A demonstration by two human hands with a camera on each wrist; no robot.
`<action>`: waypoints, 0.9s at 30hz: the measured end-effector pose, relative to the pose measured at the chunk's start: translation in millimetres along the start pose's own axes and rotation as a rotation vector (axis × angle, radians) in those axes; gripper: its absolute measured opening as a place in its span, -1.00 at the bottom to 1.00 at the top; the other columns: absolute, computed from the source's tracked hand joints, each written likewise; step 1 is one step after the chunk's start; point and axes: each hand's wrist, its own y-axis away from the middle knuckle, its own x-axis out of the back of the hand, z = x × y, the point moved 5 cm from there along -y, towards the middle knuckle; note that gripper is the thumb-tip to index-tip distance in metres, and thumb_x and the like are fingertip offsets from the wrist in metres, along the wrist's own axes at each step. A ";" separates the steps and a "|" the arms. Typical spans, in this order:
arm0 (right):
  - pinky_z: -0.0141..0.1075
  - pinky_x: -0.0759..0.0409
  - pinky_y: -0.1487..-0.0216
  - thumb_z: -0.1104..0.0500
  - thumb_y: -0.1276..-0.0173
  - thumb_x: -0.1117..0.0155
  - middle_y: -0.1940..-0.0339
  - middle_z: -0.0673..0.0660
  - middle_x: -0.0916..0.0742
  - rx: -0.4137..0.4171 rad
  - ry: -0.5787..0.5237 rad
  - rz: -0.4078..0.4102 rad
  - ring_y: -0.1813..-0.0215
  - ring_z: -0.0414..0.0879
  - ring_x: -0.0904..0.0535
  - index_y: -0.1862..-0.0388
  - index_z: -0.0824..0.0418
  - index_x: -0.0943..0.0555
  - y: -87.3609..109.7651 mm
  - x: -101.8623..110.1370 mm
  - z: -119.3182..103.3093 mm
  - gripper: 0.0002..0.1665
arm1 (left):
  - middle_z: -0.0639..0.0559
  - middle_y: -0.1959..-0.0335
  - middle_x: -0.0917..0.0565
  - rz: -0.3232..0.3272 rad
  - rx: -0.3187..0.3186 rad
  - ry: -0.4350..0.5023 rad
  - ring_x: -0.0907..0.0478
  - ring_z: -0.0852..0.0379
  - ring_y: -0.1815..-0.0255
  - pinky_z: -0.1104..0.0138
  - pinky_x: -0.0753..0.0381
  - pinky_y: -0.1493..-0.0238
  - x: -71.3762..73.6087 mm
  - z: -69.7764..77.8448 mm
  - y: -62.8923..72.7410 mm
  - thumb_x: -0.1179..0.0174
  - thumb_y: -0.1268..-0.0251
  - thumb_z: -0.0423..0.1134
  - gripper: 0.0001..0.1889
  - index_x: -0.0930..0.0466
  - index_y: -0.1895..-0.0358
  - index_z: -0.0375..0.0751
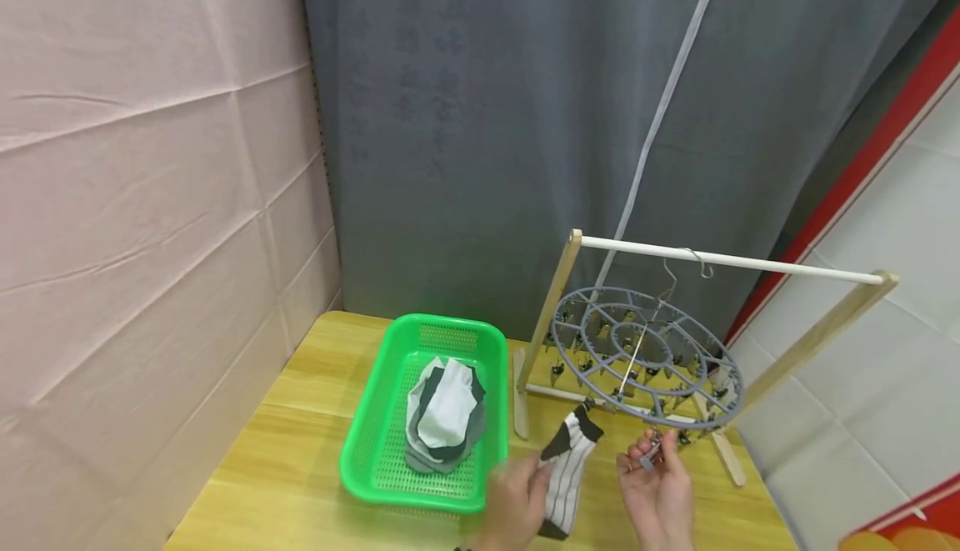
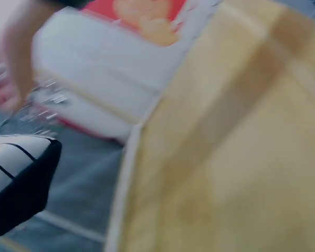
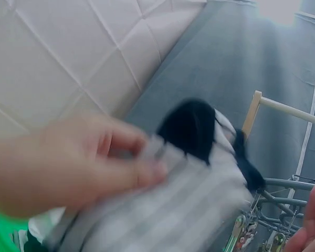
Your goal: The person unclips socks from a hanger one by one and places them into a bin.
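Observation:
A white sock [image 1: 567, 484] with dark stripes and dark heel, toe and cuff is pinched by my left hand [image 1: 514, 497], just right of the green basket [image 1: 351, 443]. The right wrist view shows the sock [image 3: 191, 202] blurred, thumb and fingers gripping its edge. My right hand [image 1: 658, 484] pinches a metal clip [image 1: 651, 454] below the near rim of a round grey drying hanger [image 1: 600, 393]. Hand and sock are apart. In the left wrist view, the sock's dark end [image 2: 29, 189] shows at the left edge; the right hand [image 2: 10, 86] is blurred.
White and grey socks [image 1: 446, 418] lie piled in the basket. The hanger, carrying several clips, hangs from a white rod [image 1: 750, 263] on a wooden stand [image 1: 553, 309]. A grey curtain [image 1: 480, 151] stands behind; a pale wall covering [image 1: 150, 201] is at left.

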 end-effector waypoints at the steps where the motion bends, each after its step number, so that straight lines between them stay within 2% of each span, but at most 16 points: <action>1: -0.27 -0.48 0.17 -0.06 -0.56 0.24 0.39 0.15 -0.68 -0.003 0.002 -0.002 0.31 -0.03 -0.61 0.23 0.30 -0.53 -0.1 0.7 -0.2 -0.48 | 0.19 0.71 -0.56 -0.001 0.029 0.011 -0.39 0.38 0.71 0.63 -0.28 0.56 3.9 -6.2 -8.9 -0.25 -0.20 -0.33 -0.92 -0.56 0.43 -0.12; 7: -0.26 -0.51 0.17 -0.08 -0.57 0.27 0.41 0.13 -0.69 -0.015 0.024 0.023 0.33 -0.03 -0.63 0.24 0.28 -0.55 3.6 2.8 -1.4 -0.45 | 0.17 0.74 -0.49 -0.092 0.238 -0.061 -0.26 0.43 0.69 0.63 -0.21 0.61 26.0 -57.0 -61.9 -0.23 -0.26 -0.31 -0.92 -0.58 0.40 -0.17; 9: -0.27 -0.51 0.16 -0.08 -0.57 0.30 0.40 0.13 -0.69 -0.021 0.027 0.016 0.32 -0.03 -0.63 0.23 0.28 -0.56 5.2 3.4 -1.6 -0.43 | 0.11 0.69 -0.55 -0.147 0.299 -0.107 -0.36 0.35 0.69 0.56 -0.27 0.62 32.6 -74.7 -74.6 -0.20 -0.30 -0.27 -0.92 -0.60 0.32 -0.20; 11: -0.27 -0.51 0.16 -0.09 -0.57 0.31 0.40 0.13 -0.70 -0.027 0.029 0.007 0.32 -0.03 -0.63 0.23 0.27 -0.57 6.2 4.8 -1.9 -0.42 | 0.01 0.62 -0.63 -0.235 0.371 -0.125 -0.47 0.23 0.65 0.48 -0.34 0.62 37.5 -91.4 -82.8 -0.13 -0.37 -0.23 -0.86 -0.61 0.21 -0.22; 15: -0.26 -0.54 0.14 -0.08 -0.57 0.30 0.38 0.13 -0.70 -0.035 0.043 -0.013 0.30 -0.04 -0.64 0.20 0.27 -0.56 7.4 7.1 -2.5 -0.44 | -0.16 0.30 -0.75 -0.434 0.512 -0.184 -0.67 -0.01 0.42 0.29 -0.53 0.48 40.1 -121.4 -80.7 -0.02 -0.45 -0.20 -0.74 -0.57 -0.03 -0.24; 19: -0.24 -0.52 0.13 -0.08 -0.57 0.31 0.36 0.13 -0.69 -0.046 0.037 -0.024 0.29 -0.03 -0.63 0.20 0.27 -0.55 10.7 8.7 -4.1 -0.44 | -0.17 0.18 -0.75 -0.553 0.610 -0.225 -0.67 -0.05 0.39 0.22 -0.52 0.49 36.0 -142.5 -65.0 0.00 -0.45 -0.23 -0.71 -0.54 -0.11 -0.21; 24: -0.22 -0.50 0.12 -0.10 -0.57 0.36 0.37 0.16 -0.70 -0.059 0.011 -0.034 0.28 0.00 -0.63 0.20 0.29 -0.56 15.3 11.1 -6.6 -0.39 | -0.20 0.10 -0.73 -0.609 0.696 -0.248 -0.69 -0.11 0.31 0.15 -0.54 0.44 25.9 -158.6 -48.3 0.00 -0.42 -0.23 -0.66 -0.49 -0.18 -0.20; 27: -0.22 -0.50 0.12 -0.10 -0.57 0.38 0.38 0.15 -0.71 -0.060 0.025 -0.025 0.29 -0.01 -0.63 0.20 0.28 -0.56 15.2 14.0 -7.6 -0.38 | -0.20 0.01 -0.69 -0.563 0.719 -0.288 -0.67 -0.17 0.16 0.06 -0.59 0.29 24.1 -163.8 -47.4 -0.05 -0.37 -0.25 -0.61 -0.44 -0.23 -0.19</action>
